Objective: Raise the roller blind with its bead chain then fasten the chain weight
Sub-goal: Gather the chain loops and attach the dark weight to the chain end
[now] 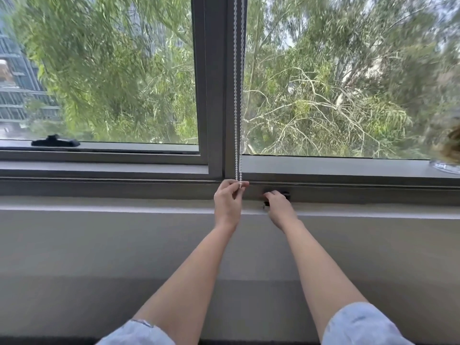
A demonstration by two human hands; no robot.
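Note:
A white bead chain point(237, 95) hangs straight down the grey centre post of the window, its two strands side by side. My left hand point(229, 200) pinches the chain's lower end at the sill. To its right, my right hand point(280, 205) rests on a small dark fitting point(286, 195) fixed to the lower window frame; my fingers cover most of it, so its shape is unclear. The blind's fabric is out of view and both panes show trees. I cannot make out the chain weight.
A black window handle point(56, 141) lies on the left pane's lower frame. The grey sill ledge point(99, 207) runs across below the window, with a plain wall beneath. A clear object point(445, 166) sits on the ledge at the far right.

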